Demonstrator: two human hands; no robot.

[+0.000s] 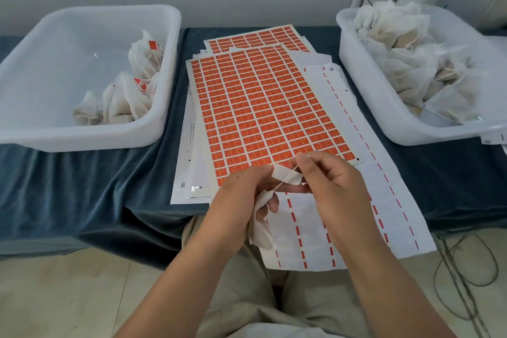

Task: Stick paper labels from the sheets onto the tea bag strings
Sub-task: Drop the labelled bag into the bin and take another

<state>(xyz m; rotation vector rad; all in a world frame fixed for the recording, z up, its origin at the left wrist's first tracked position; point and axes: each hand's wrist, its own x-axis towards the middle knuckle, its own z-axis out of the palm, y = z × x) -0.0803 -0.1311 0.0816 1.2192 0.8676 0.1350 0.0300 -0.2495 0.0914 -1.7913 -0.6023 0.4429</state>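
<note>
Two tubs flank the orange label sheet (263, 107) on the desk (82, 186): the left tub (82, 140) holds labelled bags, the right tub (411, 132) plain ones. Over the sheet's near edge, the left hand (241, 200) grips a white tea bag (263, 230), and the right hand (337, 189) pinches its string (285, 186) between thumb and forefinger.

Label sheets (263, 107) between two tubs (82, 129)
</note>
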